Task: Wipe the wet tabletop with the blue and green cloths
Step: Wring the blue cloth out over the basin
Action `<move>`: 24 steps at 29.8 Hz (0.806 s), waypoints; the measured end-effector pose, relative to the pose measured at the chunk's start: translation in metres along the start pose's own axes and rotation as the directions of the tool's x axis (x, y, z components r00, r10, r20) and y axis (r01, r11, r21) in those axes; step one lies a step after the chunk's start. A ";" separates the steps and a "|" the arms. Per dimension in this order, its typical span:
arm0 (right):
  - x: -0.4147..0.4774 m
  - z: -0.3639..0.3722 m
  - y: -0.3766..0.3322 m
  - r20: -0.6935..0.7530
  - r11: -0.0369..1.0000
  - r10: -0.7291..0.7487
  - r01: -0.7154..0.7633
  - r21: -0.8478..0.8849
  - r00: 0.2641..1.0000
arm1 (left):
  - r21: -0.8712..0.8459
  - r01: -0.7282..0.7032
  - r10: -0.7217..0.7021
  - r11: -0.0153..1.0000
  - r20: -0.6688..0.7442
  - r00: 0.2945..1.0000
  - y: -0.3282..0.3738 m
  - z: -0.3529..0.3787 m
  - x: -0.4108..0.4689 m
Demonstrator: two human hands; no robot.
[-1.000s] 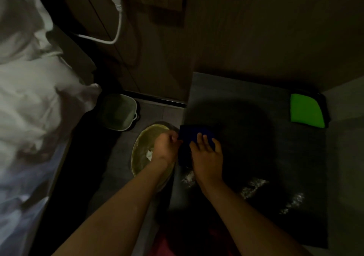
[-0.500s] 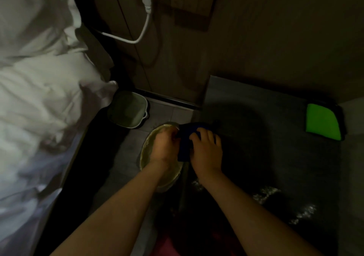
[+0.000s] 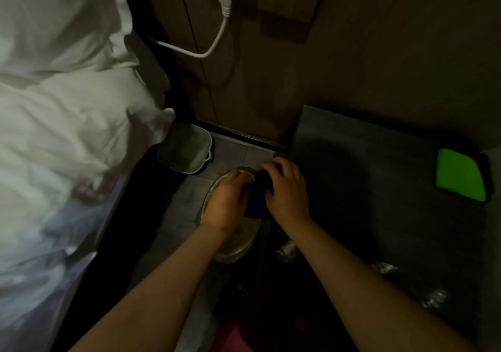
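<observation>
**Head view: both hands grip the blue cloth above a basin**

Head view: just below the frame's centre, the left hand (image 3: 227, 202) and the right hand (image 3: 287, 191) meet, the fingers of each curled round a bunched dark blue cloth (image 3: 256, 205). They hold it above a round pale basin (image 3: 238, 240) on the floor, beside the left edge of the dark grey tabletop (image 3: 379, 189). A folded bright green cloth (image 3: 461, 178) lies on the tabletop at the right of the frame, well apart from the hands. Glinting wet patches (image 3: 385, 266) show at lower right. White crumpled bedding (image 3: 67, 135) fills the left, with a pale green bin (image 3: 184, 156) beside it. A white cable (image 3: 214, 45) hangs at upper centre.
</observation>
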State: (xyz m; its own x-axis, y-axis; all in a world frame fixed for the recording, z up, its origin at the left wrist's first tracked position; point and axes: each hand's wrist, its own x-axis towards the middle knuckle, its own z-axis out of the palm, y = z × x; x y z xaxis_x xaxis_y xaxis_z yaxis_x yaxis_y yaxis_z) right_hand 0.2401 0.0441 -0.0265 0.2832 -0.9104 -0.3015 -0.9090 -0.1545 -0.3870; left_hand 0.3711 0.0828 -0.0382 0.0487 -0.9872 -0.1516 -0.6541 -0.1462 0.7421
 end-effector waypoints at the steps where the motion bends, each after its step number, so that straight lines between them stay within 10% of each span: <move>1: 0.004 0.000 0.000 -0.022 1.000 -0.020 0.020 -0.009 1.000 | -0.005 0.000 0.000 1.000 0.004 1.000 -0.004 -0.001 -0.001; 7: 0.021 -0.011 -0.009 0.127 1.000 -0.009 0.007 0.021 0.992 | -0.103 0.141 -0.148 0.985 -0.066 0.987 -0.014 -0.013 -0.003; 11: 0.021 -0.013 -0.021 0.408 0.840 0.087 -0.287 0.460 0.909 | -0.338 0.371 -0.419 0.865 -0.078 0.905 -0.028 -0.020 0.001; 15: 0.024 0.005 -0.020 0.386 0.907 0.222 -0.335 0.255 0.895 | -0.215 0.600 -0.580 0.771 0.152 0.800 -0.034 -0.010 0.009; 24: 0.030 0.004 -0.036 0.437 0.908 0.152 -0.300 0.292 0.886 | -0.134 0.716 -0.719 0.685 0.030 0.694 -0.035 -0.019 0.017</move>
State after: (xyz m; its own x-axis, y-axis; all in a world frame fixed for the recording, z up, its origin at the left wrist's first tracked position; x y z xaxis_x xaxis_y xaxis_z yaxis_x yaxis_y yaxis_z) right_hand 0.2826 0.0242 -0.0255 0.2463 -0.6625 -0.7074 -0.8214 0.2446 -0.5152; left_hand 0.4095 0.0703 -0.0542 0.4816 -0.5780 -0.6588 -0.3121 -0.8155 0.4874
